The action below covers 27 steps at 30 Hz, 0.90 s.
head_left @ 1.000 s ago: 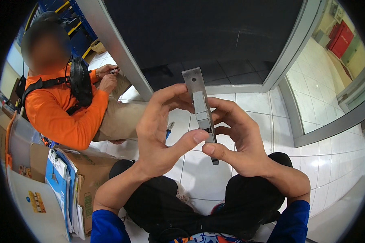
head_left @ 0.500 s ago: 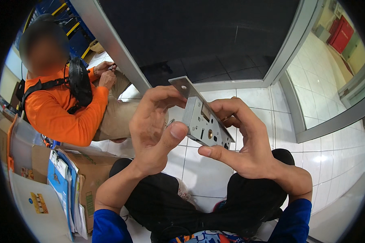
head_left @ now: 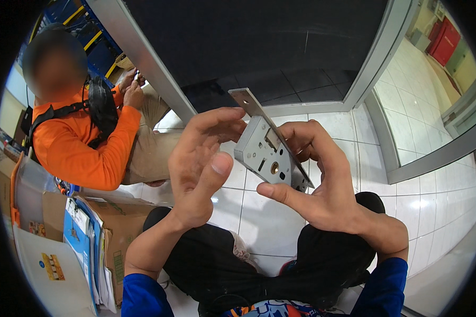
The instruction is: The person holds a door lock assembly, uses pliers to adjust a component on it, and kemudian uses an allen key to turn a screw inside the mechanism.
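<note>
A silver mortise lock is held up above my lap, tilted, its long faceplate running from upper left to lower right. Its flat case shows slots, round holes and a brass-coloured ring. My right hand grips it, thumb at the case's lower edge and fingers behind the faceplate. Beside its left end is my left hand, fingers curved and spread, the thumb standing off the case. The left fingertips lie close to the faceplate; whether they touch it is hard to see.
A grey-framed dark door panel stands ahead. At left, a person in an orange shirt sits, holding a small object. Near my left are a translucent bin, folders and a cardboard box. White floor tiles lie below.
My left thumb has come away from the lock and the left hand has loosened. The lock has turned slightly, showing more of its case, and shifted a little right in my right hand.
</note>
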{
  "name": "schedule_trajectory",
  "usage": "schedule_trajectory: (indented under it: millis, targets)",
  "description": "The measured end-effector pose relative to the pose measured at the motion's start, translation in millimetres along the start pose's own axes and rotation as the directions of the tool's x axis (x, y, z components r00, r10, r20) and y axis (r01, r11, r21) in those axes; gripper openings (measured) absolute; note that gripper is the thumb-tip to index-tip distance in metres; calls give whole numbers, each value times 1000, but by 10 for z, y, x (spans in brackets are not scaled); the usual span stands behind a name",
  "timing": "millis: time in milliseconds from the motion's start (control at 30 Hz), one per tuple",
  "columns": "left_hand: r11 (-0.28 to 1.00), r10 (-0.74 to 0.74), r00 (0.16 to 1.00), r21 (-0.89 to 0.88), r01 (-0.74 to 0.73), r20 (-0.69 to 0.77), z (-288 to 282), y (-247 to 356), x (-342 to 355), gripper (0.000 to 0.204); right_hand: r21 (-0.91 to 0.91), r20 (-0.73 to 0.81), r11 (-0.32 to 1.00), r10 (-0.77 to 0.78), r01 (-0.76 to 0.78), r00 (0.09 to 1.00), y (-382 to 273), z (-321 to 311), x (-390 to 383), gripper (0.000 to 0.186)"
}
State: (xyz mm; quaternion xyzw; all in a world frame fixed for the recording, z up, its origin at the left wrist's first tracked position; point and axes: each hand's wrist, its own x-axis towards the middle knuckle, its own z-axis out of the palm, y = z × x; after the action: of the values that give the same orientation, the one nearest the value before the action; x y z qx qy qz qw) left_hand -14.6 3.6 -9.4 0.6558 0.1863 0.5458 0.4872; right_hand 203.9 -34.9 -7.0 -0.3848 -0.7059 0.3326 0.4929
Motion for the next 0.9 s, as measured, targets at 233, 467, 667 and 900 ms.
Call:
schedule_trajectory:
  millis: [233,467,667,900]
  targets:
    - [999,-35,999,2,35,-14,21,37,2,53,-39,-17,999,30,-31,999,39,-35,27,68]
    - [994,-106,994,6,106,2,55,-6,19,51,227,29,953,198,-199,980,51,-33,31,74]
    - [988,-156,988,9,156,-13,85,-11,58,51,331,58,913,233,-239,971,86,-83,61,74]
    - [985,-172,985,25,172,-6,70,-18,31,52,377,63,866,330,-328,942,64,-58,70,83]
